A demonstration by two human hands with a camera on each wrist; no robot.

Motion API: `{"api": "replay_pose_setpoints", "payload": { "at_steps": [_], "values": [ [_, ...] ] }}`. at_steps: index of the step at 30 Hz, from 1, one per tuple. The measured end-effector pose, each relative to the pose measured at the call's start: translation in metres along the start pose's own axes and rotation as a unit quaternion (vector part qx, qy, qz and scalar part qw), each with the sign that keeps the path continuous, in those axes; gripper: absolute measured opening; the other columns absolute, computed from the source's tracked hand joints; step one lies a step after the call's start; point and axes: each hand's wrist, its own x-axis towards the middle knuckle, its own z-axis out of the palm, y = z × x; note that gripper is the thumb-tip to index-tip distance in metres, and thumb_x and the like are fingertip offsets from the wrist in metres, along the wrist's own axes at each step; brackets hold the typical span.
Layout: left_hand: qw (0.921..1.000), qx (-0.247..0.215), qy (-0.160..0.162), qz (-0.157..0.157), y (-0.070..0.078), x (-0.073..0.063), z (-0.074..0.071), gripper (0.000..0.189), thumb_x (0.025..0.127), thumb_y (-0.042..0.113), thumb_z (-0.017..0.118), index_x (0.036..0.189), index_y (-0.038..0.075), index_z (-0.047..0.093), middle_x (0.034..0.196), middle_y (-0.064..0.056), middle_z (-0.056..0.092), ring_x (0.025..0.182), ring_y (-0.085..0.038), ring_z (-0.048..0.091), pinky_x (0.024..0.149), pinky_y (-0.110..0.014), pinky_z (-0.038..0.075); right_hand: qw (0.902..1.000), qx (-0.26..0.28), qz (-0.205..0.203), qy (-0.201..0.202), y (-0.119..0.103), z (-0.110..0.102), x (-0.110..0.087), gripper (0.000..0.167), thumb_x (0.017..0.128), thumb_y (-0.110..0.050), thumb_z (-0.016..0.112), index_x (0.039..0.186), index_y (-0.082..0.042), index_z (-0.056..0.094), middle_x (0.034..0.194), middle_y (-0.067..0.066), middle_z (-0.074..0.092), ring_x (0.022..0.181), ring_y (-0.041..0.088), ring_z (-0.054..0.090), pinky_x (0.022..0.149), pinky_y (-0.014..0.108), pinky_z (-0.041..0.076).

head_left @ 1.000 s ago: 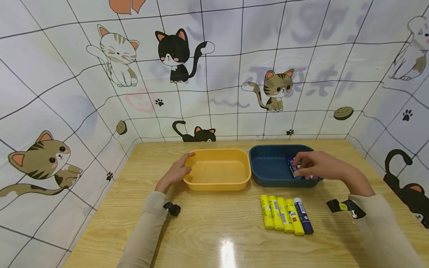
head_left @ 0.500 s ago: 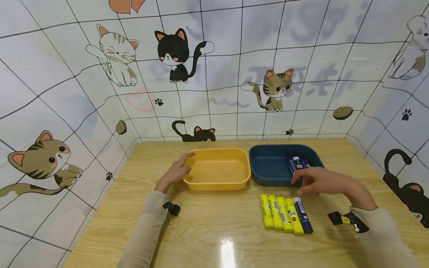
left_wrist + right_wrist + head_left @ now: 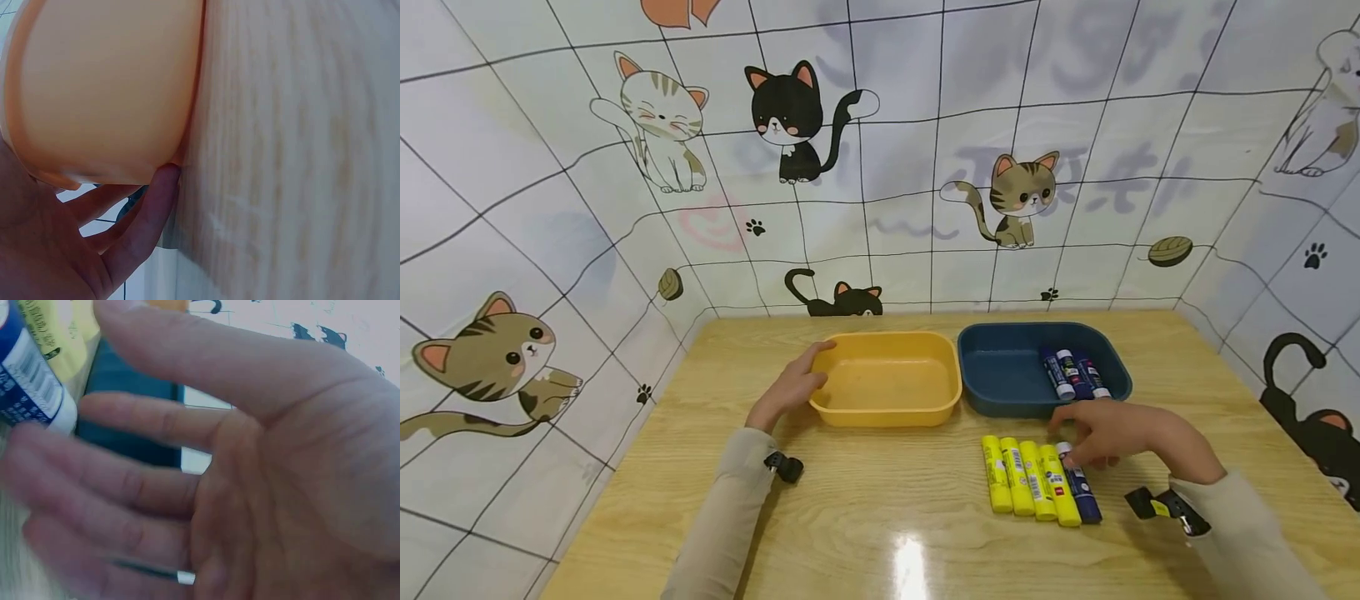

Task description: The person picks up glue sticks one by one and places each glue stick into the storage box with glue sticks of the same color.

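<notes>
At the left end of a yellow bin [image 3: 887, 414], my left hand [image 3: 786, 392] touches the rim. In the left wrist view its fingers lie against the outside of the wall [image 3: 112, 81]. My right hand [image 3: 1120, 429] hovers at the upper end of a navy glue stick [image 3: 1081, 492] with a white cap, thumb and index finger apart. The right wrist view has the index fingertip close to that glue stick's cap [image 3: 65, 415]; contact cannot be made out. Several yellow glue sticks [image 3: 1028, 479] lie in a row left of the navy one.
A dark blue bin [image 3: 1007, 406] stands against the yellow bin's right side. Navy glue sticks [image 3: 1071, 375] lie in its right part. Cat-patterned cloth [image 3: 910, 208] walls the back and sides of the wooden table [image 3: 850, 517].
My right hand has come out of the dark blue bin toward me, down to the navy glue stick on the table. The glue sticks in that bin are now uncovered. My left hand stays put.
</notes>
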Motion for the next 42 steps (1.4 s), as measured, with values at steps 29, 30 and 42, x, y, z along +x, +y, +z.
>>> {"api": "replay_pose_setpoints", "payload": {
  "at_steps": [29, 30, 42],
  "values": [
    [0.9999, 0.012, -0.001, 0.001, 0.004, 0.000, 0.000, 0.069, 0.092, 0.008, 0.049, 0.159, 0.021, 0.039, 0.149, -0.017, 0.052, 0.112, -0.032, 0.055, 0.092, -0.040, 0.043, 0.9989, -0.017, 0.042, -0.007, 0.011, 0.000, 0.003, 0.053, 0.078, -0.016, 0.089, 0.121, -0.009, 0.058, 0.081, 0.006, 0.067, 0.069, 0.020, 0.062, 0.062, 0.035, 0.053],
    [0.9999, 0.013, -0.001, 0.002, 0.004, 0.001, 0.000, 0.069, 0.092, 0.008, 0.049, 0.159, 0.020, 0.038, 0.149, -0.017, 0.052, 0.109, -0.031, 0.056, 0.091, -0.039, 0.043, 0.9986, -0.020, 0.049, -0.006, 0.010, 0.000, 0.003, 0.054, 0.076, -0.017, 0.090, 0.121, -0.010, 0.058, 0.083, 0.006, 0.065, 0.070, 0.020, 0.062, 0.063, 0.036, 0.054],
    [0.9999, 0.010, -0.002, -0.003, 0.005, 0.000, 0.000, 0.069, 0.092, 0.008, 0.049, 0.159, 0.020, 0.038, 0.147, -0.018, 0.053, 0.104, -0.030, 0.056, 0.091, -0.039, 0.043, 0.9989, -0.010, 0.045, -0.009, 0.008, 0.000, 0.002, 0.052, 0.075, -0.011, 0.090, 0.113, -0.008, 0.056, 0.086, 0.008, 0.062, 0.070, 0.020, 0.061, 0.066, 0.035, 0.057]
  ]
}}
